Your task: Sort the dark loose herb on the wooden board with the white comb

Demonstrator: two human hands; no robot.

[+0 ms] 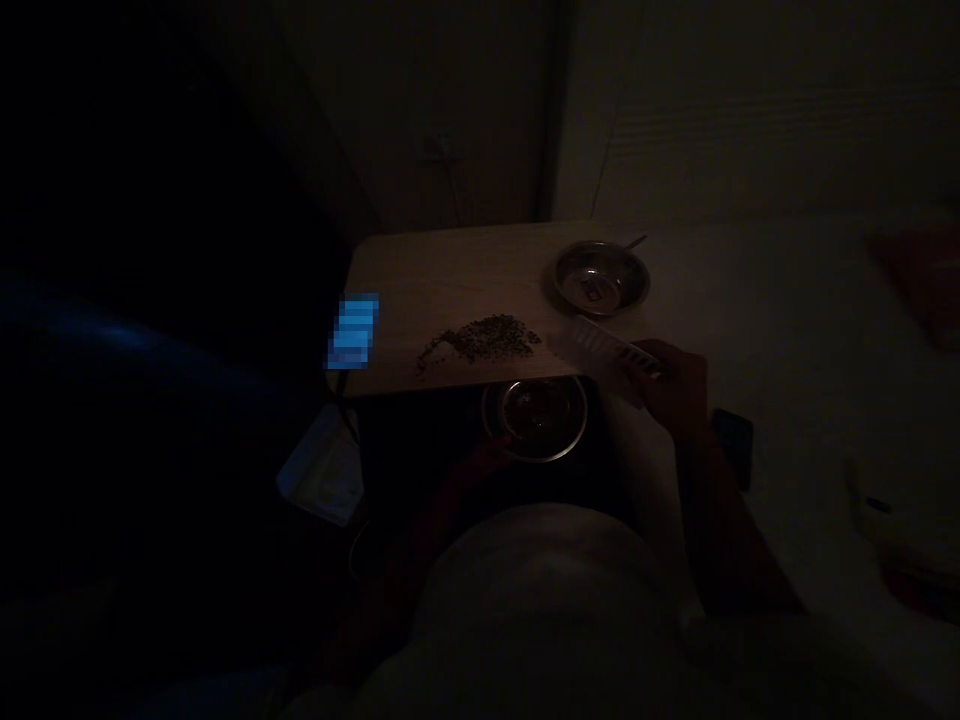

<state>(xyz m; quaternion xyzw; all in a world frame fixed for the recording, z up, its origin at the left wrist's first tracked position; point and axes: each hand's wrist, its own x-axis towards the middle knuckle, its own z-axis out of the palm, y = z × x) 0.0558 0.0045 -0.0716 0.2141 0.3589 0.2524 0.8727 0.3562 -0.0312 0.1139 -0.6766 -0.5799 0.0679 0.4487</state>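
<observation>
In dim light, my right hand is closed around a pale, flat piece with a row of slots, held over the table's right part. To its left, a pile of small dark grains or seeds lies spread on the wooden tabletop. Just below the table's front edge, a round metal bowl is held by my left hand at its lower left rim. That hand is very dark and its fingers barely show. Another metal bowl stands on the table behind the slotted piece, with a thin handle sticking out at its rim.
A phone lies on the pale bed-like surface at the right. A blurred bright blue patch shows at the table's left edge. Below it is a pale bag-like item. A wall socket with a cord is behind the table.
</observation>
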